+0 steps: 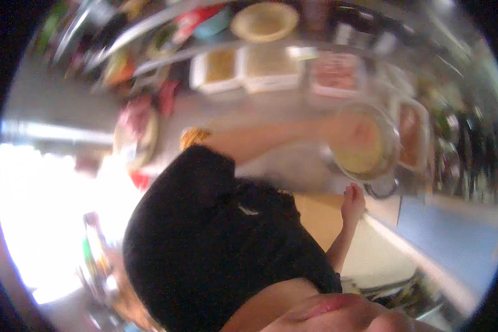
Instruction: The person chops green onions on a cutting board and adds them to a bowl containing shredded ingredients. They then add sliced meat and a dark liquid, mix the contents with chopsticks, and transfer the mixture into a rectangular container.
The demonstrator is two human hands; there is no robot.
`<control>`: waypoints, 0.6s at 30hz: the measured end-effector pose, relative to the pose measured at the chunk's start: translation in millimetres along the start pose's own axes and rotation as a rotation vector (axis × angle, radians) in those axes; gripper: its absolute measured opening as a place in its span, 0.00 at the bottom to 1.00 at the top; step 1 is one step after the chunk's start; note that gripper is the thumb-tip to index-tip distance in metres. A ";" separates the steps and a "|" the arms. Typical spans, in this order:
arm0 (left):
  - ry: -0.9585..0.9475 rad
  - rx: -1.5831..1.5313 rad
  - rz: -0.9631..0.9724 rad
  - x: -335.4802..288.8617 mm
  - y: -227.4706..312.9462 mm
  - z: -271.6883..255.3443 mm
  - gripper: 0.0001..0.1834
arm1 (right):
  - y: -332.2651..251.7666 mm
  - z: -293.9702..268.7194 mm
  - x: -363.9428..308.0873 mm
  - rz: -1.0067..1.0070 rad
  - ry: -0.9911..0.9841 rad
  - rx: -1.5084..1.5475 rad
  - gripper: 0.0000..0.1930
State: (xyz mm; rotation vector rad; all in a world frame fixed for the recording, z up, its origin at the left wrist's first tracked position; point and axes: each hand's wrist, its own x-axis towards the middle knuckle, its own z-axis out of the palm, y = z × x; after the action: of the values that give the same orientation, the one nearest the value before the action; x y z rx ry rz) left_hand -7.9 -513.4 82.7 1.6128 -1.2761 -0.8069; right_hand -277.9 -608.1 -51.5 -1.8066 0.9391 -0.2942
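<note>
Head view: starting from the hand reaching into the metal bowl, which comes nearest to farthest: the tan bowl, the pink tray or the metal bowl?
1. Metal bowl: right of centre, and the hand is in it.
2. Pink tray: just beyond the hand, toward the top.
3. Tan bowl: at the top edge, left of the tray.

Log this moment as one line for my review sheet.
view: blurred, tilted | one hand: at large bowl of yellowish food | other hand: resting on counter edge | nearby: white food trays
</note>
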 end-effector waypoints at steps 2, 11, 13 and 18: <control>-0.032 0.299 0.013 -121.5 -45.7 31.5 0.15 | -13.9 21.1 8.5 -0.079 -0.162 -0.075 0.15; 1.223 -0.541 -0.940 -473.9 -68.6 11.7 0.16 | -95.1 189.7 -20.2 -0.446 -0.783 -0.400 0.13; 1.327 -0.570 -0.865 -515.2 -63.5 3.5 0.16 | -108.4 237.6 -29.4 -0.449 -0.917 -0.316 0.13; 1.581 -0.324 -0.695 -645.2 -30.4 -143.2 0.17 | -115.6 334.9 -72.0 -0.539 -0.916 -0.534 0.15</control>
State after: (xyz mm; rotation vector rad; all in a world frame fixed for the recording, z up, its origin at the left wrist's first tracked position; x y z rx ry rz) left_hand -33.3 147.8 84.8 1.6791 0.5189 0.0762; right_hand -75.4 -310.1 -81.5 -2.3158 -0.1509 0.4868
